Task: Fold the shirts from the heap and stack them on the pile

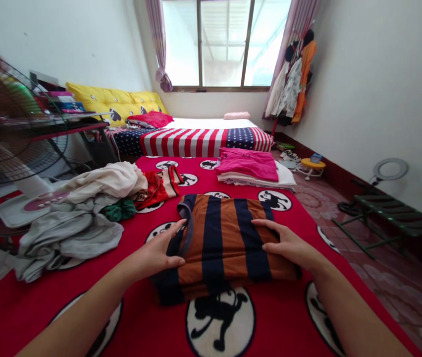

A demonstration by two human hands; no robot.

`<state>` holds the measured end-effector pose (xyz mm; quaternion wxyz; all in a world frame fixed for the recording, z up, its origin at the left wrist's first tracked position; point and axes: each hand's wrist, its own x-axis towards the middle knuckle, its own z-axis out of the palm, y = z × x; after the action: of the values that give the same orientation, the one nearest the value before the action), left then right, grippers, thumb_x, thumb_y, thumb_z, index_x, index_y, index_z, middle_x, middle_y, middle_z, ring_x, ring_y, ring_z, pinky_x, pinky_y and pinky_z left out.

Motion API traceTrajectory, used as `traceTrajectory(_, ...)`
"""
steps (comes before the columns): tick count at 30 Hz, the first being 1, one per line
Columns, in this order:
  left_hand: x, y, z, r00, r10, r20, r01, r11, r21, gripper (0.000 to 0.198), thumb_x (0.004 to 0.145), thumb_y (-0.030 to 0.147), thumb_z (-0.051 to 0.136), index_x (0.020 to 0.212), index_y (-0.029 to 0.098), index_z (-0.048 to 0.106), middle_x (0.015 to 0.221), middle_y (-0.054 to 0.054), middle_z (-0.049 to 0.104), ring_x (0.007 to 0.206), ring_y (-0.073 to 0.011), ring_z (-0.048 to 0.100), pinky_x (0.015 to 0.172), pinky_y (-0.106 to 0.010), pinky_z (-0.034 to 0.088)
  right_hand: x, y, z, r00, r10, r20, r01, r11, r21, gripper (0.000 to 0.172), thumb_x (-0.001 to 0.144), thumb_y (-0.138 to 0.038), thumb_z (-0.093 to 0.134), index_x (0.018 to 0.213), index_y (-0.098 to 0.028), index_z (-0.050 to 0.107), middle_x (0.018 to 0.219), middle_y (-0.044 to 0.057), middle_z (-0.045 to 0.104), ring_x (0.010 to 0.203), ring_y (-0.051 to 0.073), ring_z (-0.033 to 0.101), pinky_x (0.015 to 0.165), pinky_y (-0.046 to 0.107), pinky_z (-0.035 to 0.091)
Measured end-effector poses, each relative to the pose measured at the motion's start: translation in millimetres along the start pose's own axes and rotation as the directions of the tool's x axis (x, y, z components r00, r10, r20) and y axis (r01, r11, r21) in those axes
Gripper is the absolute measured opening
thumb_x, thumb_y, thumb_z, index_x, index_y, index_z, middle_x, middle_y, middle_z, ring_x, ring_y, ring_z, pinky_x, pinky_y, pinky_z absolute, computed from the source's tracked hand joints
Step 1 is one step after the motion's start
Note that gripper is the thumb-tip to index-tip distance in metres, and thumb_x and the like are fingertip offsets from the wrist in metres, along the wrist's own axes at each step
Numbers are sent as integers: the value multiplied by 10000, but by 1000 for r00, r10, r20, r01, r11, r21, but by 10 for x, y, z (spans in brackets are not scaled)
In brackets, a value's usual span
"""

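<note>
A shirt with brown and navy stripes (213, 238) lies folded into a rough rectangle on the red patterned bedspread (270, 322). Its grey-edged neckline faces left. My left hand (161, 250) rests on the shirt's left side by the neckline, thumb and fingers apart. On the opposite side, my right hand (289, 245) touches the striped cloth with its fingers spread. Both hands lie over the fabric without gripping it, as far as I can see.
Rumpled white and grey clothes (80, 213) lie at left, beside a green cloth (120, 210) and a red garment (159, 187). Folded clothes with a pink one (248, 164) on top sit at the back right. A fan (6, 119) stands far left, a green folding stool (393, 213) right.
</note>
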<state>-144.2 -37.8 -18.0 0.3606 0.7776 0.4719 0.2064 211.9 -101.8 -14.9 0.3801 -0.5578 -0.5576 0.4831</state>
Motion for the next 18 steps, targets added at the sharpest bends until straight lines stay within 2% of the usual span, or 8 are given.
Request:
traceTrajectory(2,145,33,-94,1000,-16,-25,18,997,72,837,573,372,785,1347,205,515,1096,-69,697,991,-270,660,842,-326,516,11,-15,33,1000,11,-24,-8,994,112,702,643,-118,651,1317,-270,530,1330,27,579,1198,262,549,1025,404,422)
traceTrajectory(3,259,44,-133,996,-28,-83,37,994,105,747,602,420,761,1289,196,573,923,-47,727,844,-252,686,744,-309,529,16,-31,53,999,10,-47,-2,985,173,720,635,-113,643,1326,-274,523,1343,24,570,1213,264,538,1036,405,411)
traceTrajectory(5,535,31,-165,955,-30,-296,73,988,135,561,711,480,663,1180,172,646,714,-24,697,685,-219,668,655,-290,510,13,-84,105,994,-1,-106,32,956,290,739,629,-120,636,1340,-276,514,1355,23,560,1227,270,527,1052,408,391)
traceTrajectory(7,806,-36,-120,854,3,-520,63,992,110,420,795,419,585,1119,164,664,783,-55,702,758,-210,667,714,-290,502,-18,-164,170,986,-6,-168,72,917,393,745,641,-146,637,1362,-273,495,1344,33,570,1210,277,542,1049,412,393)
traceTrajectory(8,919,-86,-72,820,10,-573,50,995,89,380,813,372,566,1115,161,658,847,-73,704,804,-209,664,754,-297,499,-43,-211,204,981,1,-195,85,897,434,752,652,-164,639,1378,-277,476,1330,38,583,1191,280,559,1034,416,409)
traceTrajectory(13,1170,-371,165,761,50,-647,-29,999,43,389,799,311,582,1155,160,615,1002,-105,674,919,-235,632,866,-367,477,-147,-536,258,958,14,-286,136,857,498,756,705,-236,630,1420,-332,405,1285,26,617,1128,286,609,939,436,500)
traceTrajectory(15,1175,-459,159,728,-10,-685,-109,986,-129,410,819,373,561,1156,143,602,986,-108,674,885,-221,640,847,-357,491,-109,-750,211,951,-11,-310,165,865,475,742,707,-240,623,1413,-339,416,1276,17,623,1129,283,609,951,443,499)
traceTrajectory(18,1160,-535,80,690,-195,-697,-205,871,-446,472,827,470,522,1113,102,594,969,-134,675,865,-223,653,751,-328,526,89,-1184,151,948,-64,-313,194,893,407,716,673,-218,634,1363,-337,486,1249,12,640,1137,278,604,984,404,484)
